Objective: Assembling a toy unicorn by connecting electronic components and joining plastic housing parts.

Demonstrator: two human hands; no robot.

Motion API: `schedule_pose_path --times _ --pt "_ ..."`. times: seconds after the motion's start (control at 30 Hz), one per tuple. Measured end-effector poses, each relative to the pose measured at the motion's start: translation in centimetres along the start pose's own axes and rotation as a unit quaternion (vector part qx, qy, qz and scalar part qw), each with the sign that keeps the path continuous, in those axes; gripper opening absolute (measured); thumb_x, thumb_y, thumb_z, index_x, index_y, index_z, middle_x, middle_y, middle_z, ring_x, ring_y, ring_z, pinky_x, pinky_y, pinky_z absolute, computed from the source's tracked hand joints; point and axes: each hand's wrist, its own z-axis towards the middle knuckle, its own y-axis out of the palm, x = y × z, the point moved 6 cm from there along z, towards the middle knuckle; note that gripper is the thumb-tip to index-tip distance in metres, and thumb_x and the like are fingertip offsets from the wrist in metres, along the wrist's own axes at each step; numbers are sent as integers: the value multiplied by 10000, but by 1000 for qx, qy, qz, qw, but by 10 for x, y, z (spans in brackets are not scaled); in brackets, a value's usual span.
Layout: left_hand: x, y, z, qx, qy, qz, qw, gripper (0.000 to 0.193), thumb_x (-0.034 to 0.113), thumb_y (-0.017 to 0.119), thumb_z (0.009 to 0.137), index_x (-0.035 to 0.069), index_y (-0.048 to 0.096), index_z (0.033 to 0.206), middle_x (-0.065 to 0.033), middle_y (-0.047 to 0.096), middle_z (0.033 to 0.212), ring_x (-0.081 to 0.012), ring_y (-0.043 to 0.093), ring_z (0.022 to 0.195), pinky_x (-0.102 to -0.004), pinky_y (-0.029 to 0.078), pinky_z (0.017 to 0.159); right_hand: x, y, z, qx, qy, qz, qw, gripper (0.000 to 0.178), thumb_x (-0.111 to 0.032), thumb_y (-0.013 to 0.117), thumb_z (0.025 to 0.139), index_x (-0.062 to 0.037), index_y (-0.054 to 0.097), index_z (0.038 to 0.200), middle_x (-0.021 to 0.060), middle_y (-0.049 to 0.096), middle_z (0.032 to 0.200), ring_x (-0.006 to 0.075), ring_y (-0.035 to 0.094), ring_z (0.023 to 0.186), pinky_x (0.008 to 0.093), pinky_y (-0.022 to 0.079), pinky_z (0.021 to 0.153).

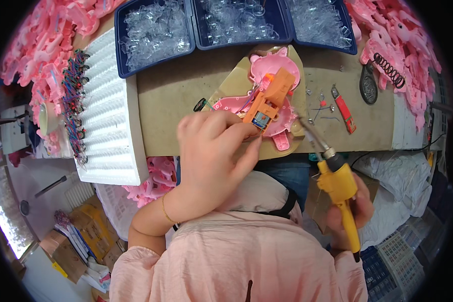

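Yellow soldering tool (338, 182) is gripped in the right hand (363, 204), angled far-left; left hand (206, 151), back upward, pinches the near end of the orange housing (276, 94).

In this toy workshop, bins (120, 45) of clear parts (156, 32) are lining the back of the workbench (176, 100); pink shells (407, 45) are lying heaped toward its ends, a soldering iron (340, 181) hovering at its front.

Two hands, one left hand (209, 151) and one right hand (362, 201), one yellow soldering iron (337, 183) and one orange housing (277, 93). Three blue bins (244, 44), one white tray (110, 121), one black coil spring (389, 70), one red-handled cutter (345, 113). Heaped pink shells (50, 40) overlap too much for a sure count, perhaps dozens.
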Motion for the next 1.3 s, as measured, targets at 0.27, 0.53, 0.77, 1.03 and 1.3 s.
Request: schedule_pose_path --times 0.27,0.53,0.77,1.03,1.3 --pt "50 28 1 -4 276 240 931 308 189 576 690 21 637 940 -68 538 1103 -191 473 1029 -306 349 871 -20 -39 0 285 -272 -106 913 522 -282 609 857 -6 398 1246 173 524 1172 272 542 1079 411 482 875" --pt "65 20 27 -78 213 169 959 227 127 592 636 52 629 847 -69 577 1038 -201 517 986 -327 409 810 -20 -56 -5 338 -266 -96 898 486 -220 569 867 14 394 1257 181 528 1157 265 558 1044 354 509 816" --pt "-18 8 52 -151 -97 -189 965 122 74 614 778 -10 639 863 -135 584 1057 -260 577 868 -342 466 763 -14 -50 7 326 -265 -87 903 481 -213 564 870 20 394 1256 178 537 1139 251 572 1004 331 516 778" --pt "-13 -6 13 -85 -159 -166 969 113 77 679 755 46 654 860 -64 630 884 -227 585 791 -345 459 697 -24 -26 26 257 -229 -93 934 523 -256 617 847 0 405 1251 139 529 1160 238 553 1040 349 496 818" --pt "-7 10 22 -67 -37 -91 993 52 97 662 767 62 632 792 -34 512 699 -189 455 657 -312 351 645 -32 -1 17 102 -219 -32 970 582 -255 686 830 -76 346 1266 261 457 1258 307 516 1132 396 445 930"
